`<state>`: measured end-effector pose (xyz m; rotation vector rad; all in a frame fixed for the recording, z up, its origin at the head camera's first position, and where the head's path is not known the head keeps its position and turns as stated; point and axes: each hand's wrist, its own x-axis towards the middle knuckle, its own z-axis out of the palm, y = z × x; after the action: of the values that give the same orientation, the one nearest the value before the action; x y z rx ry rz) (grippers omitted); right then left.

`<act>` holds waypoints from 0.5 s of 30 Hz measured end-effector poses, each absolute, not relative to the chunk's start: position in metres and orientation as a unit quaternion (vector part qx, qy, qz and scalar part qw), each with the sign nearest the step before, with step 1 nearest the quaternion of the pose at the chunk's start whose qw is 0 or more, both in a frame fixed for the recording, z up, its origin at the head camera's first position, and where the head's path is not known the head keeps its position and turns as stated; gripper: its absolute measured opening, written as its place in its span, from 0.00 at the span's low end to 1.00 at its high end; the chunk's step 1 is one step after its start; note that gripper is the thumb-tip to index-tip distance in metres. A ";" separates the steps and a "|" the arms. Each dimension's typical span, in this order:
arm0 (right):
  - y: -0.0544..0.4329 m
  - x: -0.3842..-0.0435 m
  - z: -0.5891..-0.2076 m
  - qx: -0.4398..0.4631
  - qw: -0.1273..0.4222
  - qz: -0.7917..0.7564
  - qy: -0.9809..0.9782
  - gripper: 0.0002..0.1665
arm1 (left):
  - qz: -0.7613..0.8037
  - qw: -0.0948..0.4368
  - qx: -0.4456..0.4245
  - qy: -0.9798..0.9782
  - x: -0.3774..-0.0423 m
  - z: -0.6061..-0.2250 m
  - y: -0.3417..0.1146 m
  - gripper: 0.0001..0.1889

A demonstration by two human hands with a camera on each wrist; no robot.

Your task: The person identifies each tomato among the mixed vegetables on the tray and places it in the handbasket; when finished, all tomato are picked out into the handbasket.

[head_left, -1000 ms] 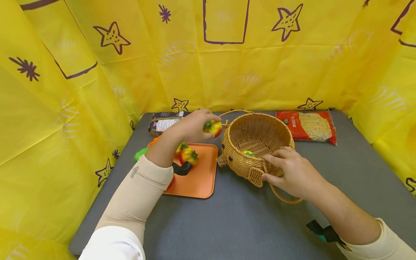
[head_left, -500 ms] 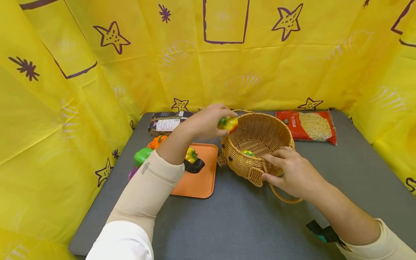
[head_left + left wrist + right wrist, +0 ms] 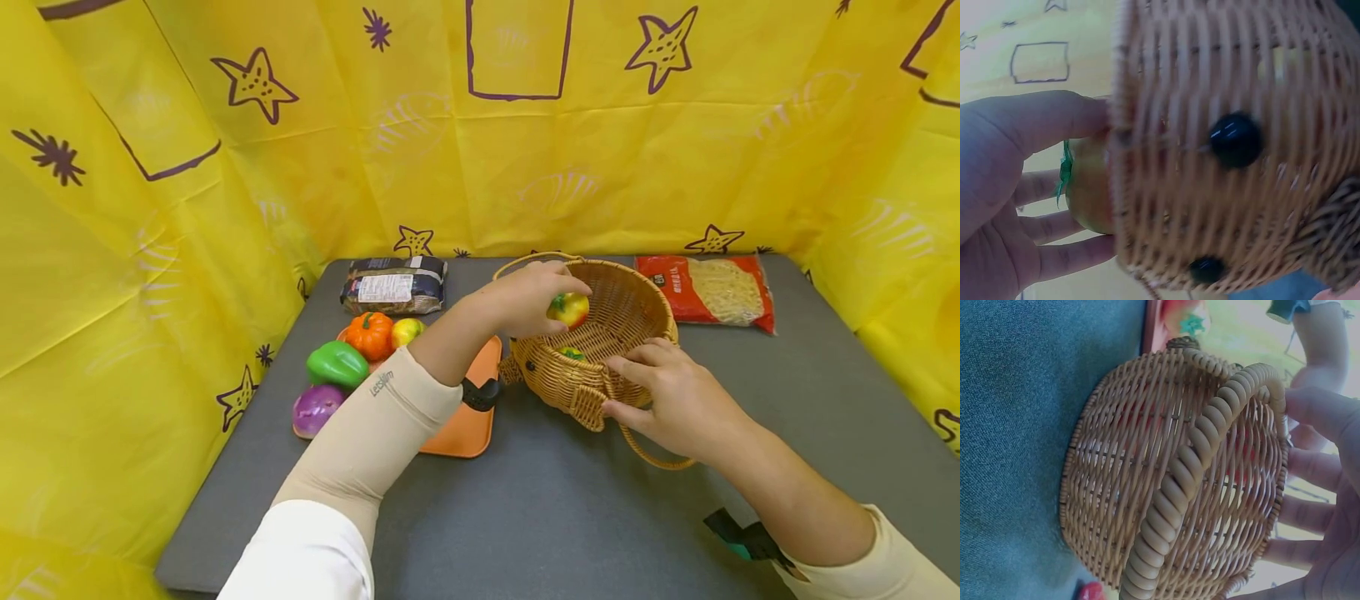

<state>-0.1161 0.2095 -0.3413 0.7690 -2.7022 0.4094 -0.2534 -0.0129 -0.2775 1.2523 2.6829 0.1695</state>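
Note:
A yellow-and-red toy fruit [image 3: 573,310] with a green leafy top is held in my left hand [image 3: 534,298], over the mouth of the wicker basket [image 3: 558,379]. In the left wrist view, thumb and fingers stand around the toy fruit [image 3: 1088,200], whose far part is hidden by the basket wall. The basket has black bead eyes and a woven snout. My right hand [image 3: 678,400] grips its near right rim, thumb outside and fingers over the edge. Inside lies another toy fruit [image 3: 572,353], only its green-and-yellow top showing in the head view.
Left of the basket lies an orange tray [image 3: 465,433], partly under my left forearm. A toy pumpkin [image 3: 370,335], a yellow toy fruit [image 3: 407,331], a green toy vegetable [image 3: 337,364] and a purple one [image 3: 315,410] lie there. Behind are a dark packet [image 3: 393,285] and a red packet [image 3: 708,290].
My left hand has carried the toy fruit rightward, from beside the basket to over its opening. More of the toys at the tray's left now show. The right hand stays on the rim.

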 end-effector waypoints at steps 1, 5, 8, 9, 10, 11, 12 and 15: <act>0.210 -0.116 -0.341 0.268 0.151 0.143 -0.941 0.31 | 0.055 0.093 0.423 0.900 -0.253 -0.280 -0.010 0.31; 0.210 -0.117 -0.342 0.271 0.155 0.143 -0.939 0.31 | 0.049 0.111 0.422 0.898 -0.252 -0.290 -0.002 0.32; 0.209 -0.117 -0.343 0.272 0.160 0.146 -0.938 0.30 | 0.039 0.113 0.421 0.899 -0.252 -0.296 0.001 0.32; 0.209 -0.117 -0.343 0.273 0.161 0.147 -0.937 0.30 | 0.039 0.112 0.421 0.899 -0.252 -0.297 0.002 0.32; 0.209 -0.117 -0.343 0.273 0.161 0.148 -0.937 0.30 | 0.038 0.112 0.420 0.900 -0.253 -0.298 0.003 0.32; 0.209 -0.117 -0.343 0.272 0.162 0.149 -0.937 0.30 | 0.038 0.112 0.420 0.900 -0.253 -0.299 0.004 0.32; 0.209 -0.117 -0.344 0.272 0.162 0.149 -0.937 0.30 | 0.037 0.112 0.421 0.900 -0.253 -0.300 0.004 0.32; 0.210 -0.116 -0.344 0.271 0.161 0.151 -0.937 0.30 | 0.038 0.111 0.422 0.899 -0.254 -0.302 0.005 0.32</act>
<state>-0.1164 0.2101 -0.3437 0.7726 -2.6766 0.4301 -0.2538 0.0053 -0.3017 1.2408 2.6397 0.1114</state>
